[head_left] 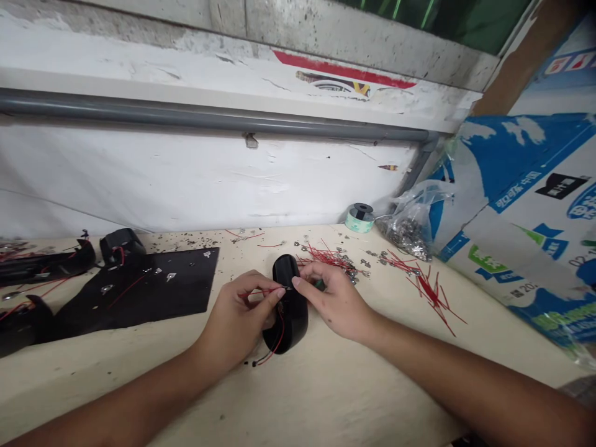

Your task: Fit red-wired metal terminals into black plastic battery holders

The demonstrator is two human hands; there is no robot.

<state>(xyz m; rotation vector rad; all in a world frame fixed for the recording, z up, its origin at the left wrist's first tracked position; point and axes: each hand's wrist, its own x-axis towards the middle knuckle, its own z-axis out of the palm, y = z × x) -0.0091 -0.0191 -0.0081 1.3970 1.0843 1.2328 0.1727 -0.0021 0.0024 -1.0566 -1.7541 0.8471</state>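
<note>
A glossy black plastic casing (292,320) lies on the table between my hands, its rounded top part (285,270) pointing away from me. My left hand (249,304) is closed, with thumb and forefinger pinching a thin red wire (261,291) at the casing's middle. Another red wire (282,335) curves down the casing's left side to a small black connector (254,364). My right hand (333,298) is closed at the casing's right edge, its thumb tip near the left thumb. Something small and green (320,284) shows under the right fingers; its kind is hidden.
Red wires (326,256) and small metal tabs lie scattered behind my hands, with more wires (433,292) rightward. At the back stand a green-white tape spool (359,218) and a plastic bag of metal parts (407,233). A black sheet (153,288) and other casings (121,246) lie left.
</note>
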